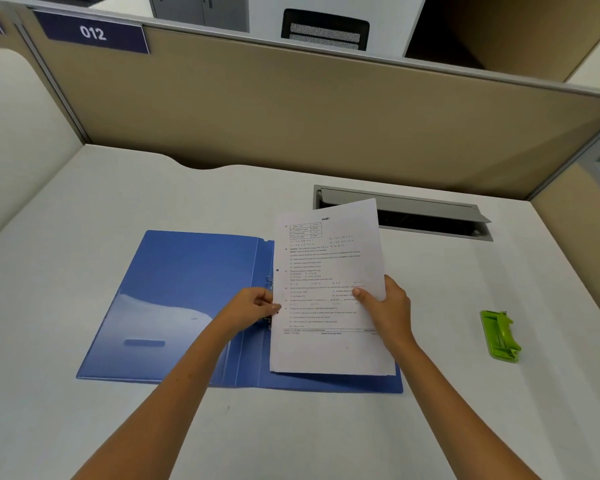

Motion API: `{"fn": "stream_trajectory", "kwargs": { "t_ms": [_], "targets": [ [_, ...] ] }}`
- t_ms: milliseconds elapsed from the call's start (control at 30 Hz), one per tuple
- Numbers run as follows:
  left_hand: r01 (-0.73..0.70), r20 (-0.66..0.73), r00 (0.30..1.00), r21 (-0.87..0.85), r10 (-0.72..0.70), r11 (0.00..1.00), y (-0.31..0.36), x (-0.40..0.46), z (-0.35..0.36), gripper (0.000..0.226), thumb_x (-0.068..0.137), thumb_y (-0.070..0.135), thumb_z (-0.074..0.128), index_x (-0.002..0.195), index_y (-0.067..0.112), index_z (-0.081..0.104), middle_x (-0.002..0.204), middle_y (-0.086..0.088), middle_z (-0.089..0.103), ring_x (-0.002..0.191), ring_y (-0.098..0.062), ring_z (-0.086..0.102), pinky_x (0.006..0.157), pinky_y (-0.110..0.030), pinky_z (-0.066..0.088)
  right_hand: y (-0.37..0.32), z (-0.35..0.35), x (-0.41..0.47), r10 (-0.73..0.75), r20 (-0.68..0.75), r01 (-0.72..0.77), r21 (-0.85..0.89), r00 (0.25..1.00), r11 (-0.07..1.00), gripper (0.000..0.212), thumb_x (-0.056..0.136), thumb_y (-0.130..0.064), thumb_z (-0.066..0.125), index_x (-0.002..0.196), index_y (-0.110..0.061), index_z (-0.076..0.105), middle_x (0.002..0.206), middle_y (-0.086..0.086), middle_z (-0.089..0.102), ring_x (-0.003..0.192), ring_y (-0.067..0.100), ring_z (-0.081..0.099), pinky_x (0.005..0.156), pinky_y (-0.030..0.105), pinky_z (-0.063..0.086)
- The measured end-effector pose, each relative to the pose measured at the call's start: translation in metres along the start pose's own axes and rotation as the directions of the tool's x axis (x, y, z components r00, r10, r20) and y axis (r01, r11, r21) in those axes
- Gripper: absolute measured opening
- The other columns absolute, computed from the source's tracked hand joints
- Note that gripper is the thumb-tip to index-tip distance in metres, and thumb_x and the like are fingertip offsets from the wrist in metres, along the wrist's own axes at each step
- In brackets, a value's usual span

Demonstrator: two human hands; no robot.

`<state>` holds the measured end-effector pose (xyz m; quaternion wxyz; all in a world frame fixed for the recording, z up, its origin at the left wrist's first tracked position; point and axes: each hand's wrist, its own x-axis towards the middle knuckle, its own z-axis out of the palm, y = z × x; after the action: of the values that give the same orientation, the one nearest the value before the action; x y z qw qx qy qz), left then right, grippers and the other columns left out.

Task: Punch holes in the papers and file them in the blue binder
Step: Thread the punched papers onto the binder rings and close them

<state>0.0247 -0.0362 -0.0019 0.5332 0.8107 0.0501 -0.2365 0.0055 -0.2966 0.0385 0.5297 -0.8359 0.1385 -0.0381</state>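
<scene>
A blue binder [174,299] lies open on the white desk, its metal rings [269,280] along the spine. Printed papers [326,292] sit over the binder's right half, with a punched hole showing near their left edge. My right hand [385,306] grips the papers at their right edge, thumb on top. At the papers' left edge, by the rings, my left hand [253,308] pinches the sheets. The lower ring is hidden behind my left fingers. A green hole punch [499,334] lies to the right, apart from both hands.
A grey cable hatch [413,211] with its lid raised is set into the desk behind the papers. Beige partition walls [291,109] close off the back and right side. A sign reading 012 [92,32] hangs at the top left.
</scene>
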Motion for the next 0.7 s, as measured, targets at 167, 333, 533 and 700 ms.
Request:
{"fn": "stream_trajectory", "kwargs": {
  "t_ms": [167, 333, 533, 700],
  "targets": [
    [0.018, 0.011, 1.0, 0.0, -0.018, 1.0, -0.001, 0.0, -0.002, 0.006, 0.089, 0.019, 0.063, 0.084, 0.019, 0.061, 0.099, -0.003, 0.07, 0.089, -0.016, 0.066, 0.081, -0.028, 0.052, -0.001, 0.001, -0.004, -0.005, 0.0, 0.004, -0.012, 1.0, 1.0, 0.044, 0.083, -0.028, 0.068, 0.122, -0.014, 0.054, 0.118, 0.003, 0.063, 0.092, 0.014, 0.058, 0.075, 0.023, 0.049],
    [0.038, -0.019, 0.999, -0.005, -0.038, 0.999, 0.003, 0.004, 0.003, 0.005, 0.09, 0.014, 0.063, 0.086, 0.016, 0.06, 0.101, -0.009, 0.07, 0.092, -0.021, 0.065, 0.084, -0.031, 0.053, -0.004, 0.002, -0.007, -0.019, -0.006, 0.019, -0.001, 1.0, 1.0, 0.042, 0.084, -0.028, 0.068, 0.121, -0.015, 0.054, 0.117, 0.004, 0.064, 0.092, 0.015, 0.06, 0.076, 0.024, 0.05],
    [0.063, 0.037, 0.997, -0.01, -0.062, 0.998, 0.006, 0.006, -0.003, 0.009, 0.087, 0.012, 0.066, 0.084, 0.016, 0.058, 0.102, -0.011, 0.07, 0.095, -0.024, 0.065, 0.084, -0.033, 0.055, -0.006, 0.002, -0.008, -0.034, -0.005, 0.034, -0.015, 0.999, 0.999, 0.041, 0.084, -0.029, 0.068, 0.119, -0.015, 0.055, 0.115, 0.004, 0.065, 0.089, 0.014, 0.06, 0.072, 0.021, 0.05],
    [0.08, 0.11, 0.991, -0.012, -0.078, 0.997, 0.004, 0.006, -0.009, 0.01, 0.084, 0.011, 0.069, 0.086, 0.016, 0.06, 0.101, -0.007, 0.072, 0.094, -0.023, 0.068, 0.083, -0.032, 0.057, -0.004, -0.002, -0.008, -0.023, 0.005, 0.024, -0.023, 1.0, 0.999, 0.043, 0.084, -0.028, 0.068, 0.122, -0.014, 0.054, 0.118, 0.005, 0.064, 0.093, 0.016, 0.06, 0.078, 0.028, 0.052]
  ]
}}
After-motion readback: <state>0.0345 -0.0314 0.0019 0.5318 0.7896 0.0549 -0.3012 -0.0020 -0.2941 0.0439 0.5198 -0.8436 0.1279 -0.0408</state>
